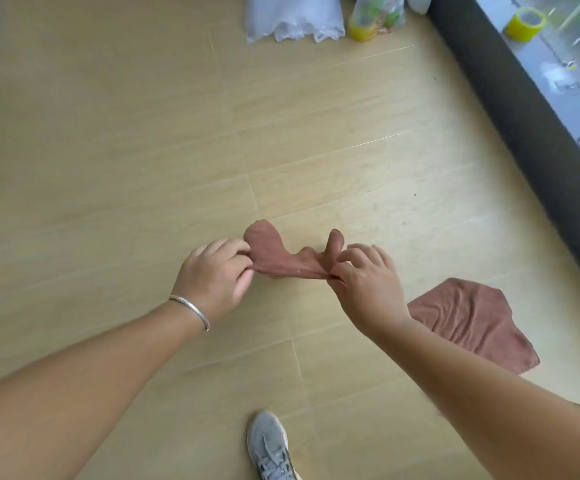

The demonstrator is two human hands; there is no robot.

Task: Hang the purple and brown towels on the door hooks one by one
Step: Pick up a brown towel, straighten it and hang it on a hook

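Nearest the camera, a grey sneaker (270,445) stands on the pale wood-plank floor (108,168) at the bottom edge of the view. Both forearms reach forward above it; the left wrist carries a thin silver bangle (191,310). The left hand (214,277) and right hand (368,282) hold a brown towel (283,258) stretched between them above the floor, each hand pinching one end with curled fingers and thumb, the cloth bunched and sagging in the middle with loose corners standing up beside each hand. A second brown towel (472,323) lies crumpled and flat on the floor to the right, just beyond the right forearm and apart from the held one. Further off, a dark grey sill (523,133) runs diagonally along the window side. At the far edge sit a white plastic bag (292,19), a yellow-based bottle (368,24) and, on the window ledge, a yellow tape roll (523,24).
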